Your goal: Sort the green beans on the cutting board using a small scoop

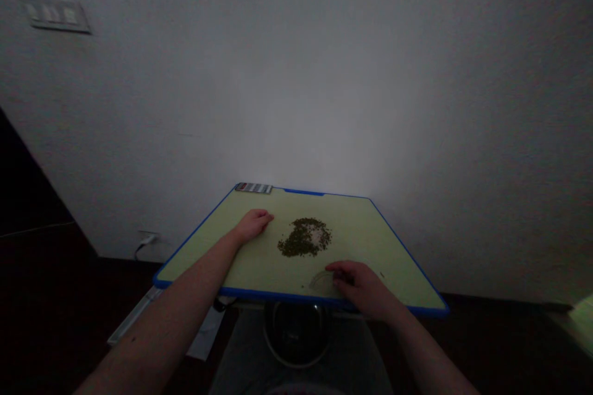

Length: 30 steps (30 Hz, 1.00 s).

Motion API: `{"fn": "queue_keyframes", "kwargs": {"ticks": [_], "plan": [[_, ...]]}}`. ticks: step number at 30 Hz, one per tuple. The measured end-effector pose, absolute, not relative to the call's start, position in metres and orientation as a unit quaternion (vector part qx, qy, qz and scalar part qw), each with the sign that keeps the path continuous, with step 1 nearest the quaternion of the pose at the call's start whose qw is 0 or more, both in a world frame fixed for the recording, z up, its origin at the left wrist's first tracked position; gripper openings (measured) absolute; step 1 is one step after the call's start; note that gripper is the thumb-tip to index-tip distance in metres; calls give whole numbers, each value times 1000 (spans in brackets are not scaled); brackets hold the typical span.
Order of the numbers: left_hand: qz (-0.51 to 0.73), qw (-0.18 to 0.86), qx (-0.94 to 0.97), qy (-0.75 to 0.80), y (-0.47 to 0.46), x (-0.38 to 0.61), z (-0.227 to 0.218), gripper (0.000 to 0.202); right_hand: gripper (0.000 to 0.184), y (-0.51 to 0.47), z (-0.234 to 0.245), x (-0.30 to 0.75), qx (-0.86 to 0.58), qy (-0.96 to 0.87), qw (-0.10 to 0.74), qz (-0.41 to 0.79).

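A small table with a pale green top and blue rim (pixel 370 222) stands against a white wall. A pile of small dark green grains mixed with some pale bits (pixel 304 238) lies in its middle. My left hand (pixel 252 223) rests on the tabletop just left of the pile, fingers curled loosely and nothing visible in them. My right hand (pixel 361 287) lies at the near edge, fingers bent on a small clear round thing (pixel 320 280) that I can barely make out in the dim light.
A striped strip (pixel 253 187) sits on the table's far left corner. A round bowl-like shape (pixel 296 336) shows under the near edge. A switch plate (pixel 56 15) is on the wall, and a socket with a cable (pixel 147 239) low down.
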<state>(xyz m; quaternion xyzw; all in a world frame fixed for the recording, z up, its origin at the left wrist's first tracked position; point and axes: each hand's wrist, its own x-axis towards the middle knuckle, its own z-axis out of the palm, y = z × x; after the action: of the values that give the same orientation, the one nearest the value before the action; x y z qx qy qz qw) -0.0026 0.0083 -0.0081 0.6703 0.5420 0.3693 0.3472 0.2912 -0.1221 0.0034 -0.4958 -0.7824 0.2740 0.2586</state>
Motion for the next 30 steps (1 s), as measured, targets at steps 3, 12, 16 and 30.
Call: {"fn": "queue_keyframes", "kwargs": {"ticks": [3, 12, 16, 30], "plan": [[367, 337, 678, 540, 10, -4, -10, 38, 31, -113, 4, 282, -488, -788, 269, 261], [369, 336, 682, 535, 12, -6, -12, 38, 31, -112, 3, 267, -457, -809, 248, 275], [375, 339, 676, 536, 10, -4, -10, 38, 32, -117, 2, 272, -459, -801, 243, 296], [368, 332, 681, 538, 9, -4, -8, 39, 31, -83, 11, 325, -534, -755, 320, 205]]}}
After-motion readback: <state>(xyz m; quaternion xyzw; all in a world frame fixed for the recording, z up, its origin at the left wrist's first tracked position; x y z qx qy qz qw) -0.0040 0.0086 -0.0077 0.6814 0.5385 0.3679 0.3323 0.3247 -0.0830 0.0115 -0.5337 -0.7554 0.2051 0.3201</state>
